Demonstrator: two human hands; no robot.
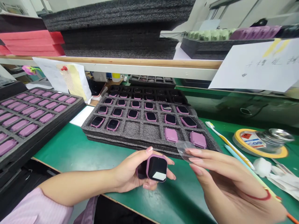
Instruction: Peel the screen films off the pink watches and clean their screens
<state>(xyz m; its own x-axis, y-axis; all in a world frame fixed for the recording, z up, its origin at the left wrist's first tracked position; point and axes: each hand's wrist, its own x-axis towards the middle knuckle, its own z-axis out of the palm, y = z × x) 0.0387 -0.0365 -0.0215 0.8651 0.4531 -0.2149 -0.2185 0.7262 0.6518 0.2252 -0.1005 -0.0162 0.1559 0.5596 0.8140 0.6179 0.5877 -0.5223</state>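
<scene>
My left hand point(129, 171) is closed around two smartwatch bodies with purple frames. The front smartwatch point(157, 168) has its black screen facing me, with a bright reflection on it; the second smartwatch point(141, 170) sits partly hidden behind it in the palm. To the right, my right hand point(224, 177) pinches a thin clear film point(184, 150) between thumb and fingers, apart from the watches. Just beyond both hands lies a dark grey foam tray point(112, 137) holding rows of purple watches. Two front-row pockets have no watch, and two purple watches point(171, 134) there lie screen down.
Another foam tray point(50, 132) of purple watch bodies stands at left. On the right lie a toothbrush point(219, 133), a yellow tape roll point(238, 144), a metal-topped glass bottle point(277, 137) and white tissue point(285, 179). A shelf edge point(130, 63) with stacked foam crosses above the green tabletop.
</scene>
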